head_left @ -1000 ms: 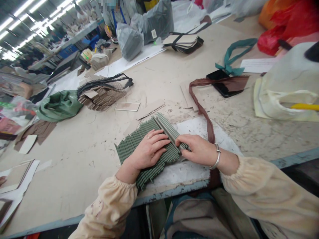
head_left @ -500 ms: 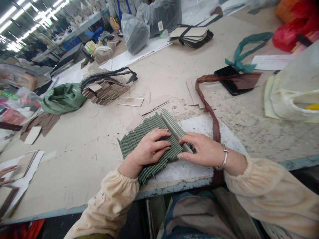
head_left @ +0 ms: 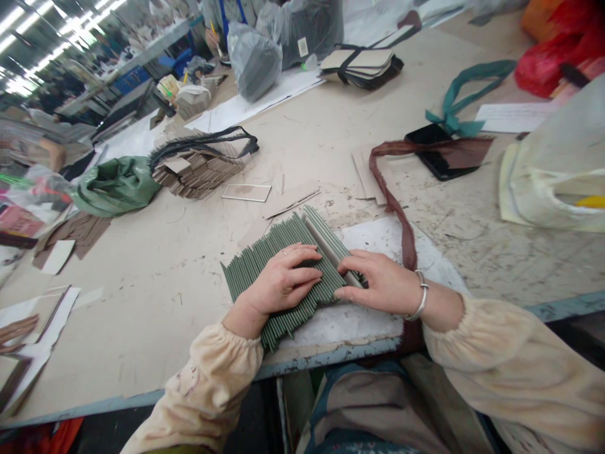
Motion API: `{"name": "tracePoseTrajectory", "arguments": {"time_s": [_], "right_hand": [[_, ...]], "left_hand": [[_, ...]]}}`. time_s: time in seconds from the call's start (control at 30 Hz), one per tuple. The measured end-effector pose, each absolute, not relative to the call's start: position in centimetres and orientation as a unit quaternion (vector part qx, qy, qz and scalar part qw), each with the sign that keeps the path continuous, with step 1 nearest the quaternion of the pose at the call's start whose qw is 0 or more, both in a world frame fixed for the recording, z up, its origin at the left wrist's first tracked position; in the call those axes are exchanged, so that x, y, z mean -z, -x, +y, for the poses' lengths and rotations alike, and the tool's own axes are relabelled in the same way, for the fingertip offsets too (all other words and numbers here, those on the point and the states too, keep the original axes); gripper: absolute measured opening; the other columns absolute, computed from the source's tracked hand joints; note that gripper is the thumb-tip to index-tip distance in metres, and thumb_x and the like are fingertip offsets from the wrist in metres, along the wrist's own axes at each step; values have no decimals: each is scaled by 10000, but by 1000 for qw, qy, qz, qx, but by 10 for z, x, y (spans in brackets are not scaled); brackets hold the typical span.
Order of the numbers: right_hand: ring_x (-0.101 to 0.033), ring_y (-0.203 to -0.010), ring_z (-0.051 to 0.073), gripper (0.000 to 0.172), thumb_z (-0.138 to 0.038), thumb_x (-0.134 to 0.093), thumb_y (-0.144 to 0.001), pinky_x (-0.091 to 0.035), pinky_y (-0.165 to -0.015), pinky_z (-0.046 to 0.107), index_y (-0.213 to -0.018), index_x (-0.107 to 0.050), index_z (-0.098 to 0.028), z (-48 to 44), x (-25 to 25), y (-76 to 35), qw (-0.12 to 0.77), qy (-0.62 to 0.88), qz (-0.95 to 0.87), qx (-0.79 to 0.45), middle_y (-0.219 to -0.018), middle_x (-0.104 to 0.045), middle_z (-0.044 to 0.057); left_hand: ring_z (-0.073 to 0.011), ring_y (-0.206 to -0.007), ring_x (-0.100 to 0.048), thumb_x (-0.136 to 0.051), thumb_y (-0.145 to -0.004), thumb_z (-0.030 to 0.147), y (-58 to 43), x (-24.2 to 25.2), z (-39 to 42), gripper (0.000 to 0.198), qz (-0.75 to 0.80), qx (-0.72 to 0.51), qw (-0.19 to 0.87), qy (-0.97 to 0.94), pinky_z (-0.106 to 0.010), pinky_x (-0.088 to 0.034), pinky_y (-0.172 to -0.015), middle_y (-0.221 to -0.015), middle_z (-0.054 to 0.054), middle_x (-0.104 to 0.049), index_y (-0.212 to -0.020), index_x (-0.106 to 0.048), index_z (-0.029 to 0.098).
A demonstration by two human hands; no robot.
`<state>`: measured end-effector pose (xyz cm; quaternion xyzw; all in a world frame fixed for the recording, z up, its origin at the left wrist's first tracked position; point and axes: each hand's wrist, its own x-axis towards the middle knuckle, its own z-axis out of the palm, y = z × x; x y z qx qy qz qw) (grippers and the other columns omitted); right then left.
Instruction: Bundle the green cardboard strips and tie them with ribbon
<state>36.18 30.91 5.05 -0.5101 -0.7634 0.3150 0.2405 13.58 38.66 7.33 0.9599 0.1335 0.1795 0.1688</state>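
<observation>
A row of thin green-edged pieces (head_left: pixel 263 247) stands packed on edge on the table, the pieces side by side like a fan of cards. My left hand (head_left: pixel 288 277) lies across the top of the row, its fingers stretched out over the edges. At the row's right end my right hand (head_left: pixel 378 282) has its thumb at the near corner and its fingers on the far side of a tilted piece with a greyish face (head_left: pixel 326 236). More green edges (head_left: pixel 326 224) show beyond that face. The right fingertips are partly hidden among the pieces.
White paper (head_left: pixel 378 236) lies under the row. A brown strap (head_left: pixel 401 221) crosses it towards a phone (head_left: pixel 432 154). Bundled brown pieces (head_left: pixel 198 170), a green bag (head_left: pixel 116 186) and a pale plastic bag (head_left: pixel 558 164) stand around. Another person's hand (head_left: pixel 19 331) is at the left edge.
Both hands keep almost the same place on the green-edged pieces. The whole view has shifted very slightly; the other person's hand at the left shows a little more.
</observation>
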Motion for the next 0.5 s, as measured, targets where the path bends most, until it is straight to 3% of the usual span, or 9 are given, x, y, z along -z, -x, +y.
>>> {"name": "tracePoseTrajectory", "arguments": {"time_s": [0.37, 0.5], "right_hand": [[-564, -817, 197, 247, -397, -603, -797, -439, -746, 322, -925, -602, -185, 309, -50, -364, 233, 506, -766, -320, -875, -576, 60], [-575, -956, 231, 335, -276, -593, -767, -461, -845, 370, -1086, -547, -183, 308, -47, -362, 268, 512, -755, -309, -1035, -591, 91]], "left_hand": [[-229, -1180, -516, -567, -832, 184, -137, -73, 388, 151, 128, -187, 175, -958, -456, -442, -1002, -1053, -77, -640, -950, -659, 198], [-227, -1176, -518, -578, -821, 175, -138, -73, 388, 139, 125, -192, 172, -958, -448, -440, -1002, -1028, -74, -646, -933, -660, 189]]}}
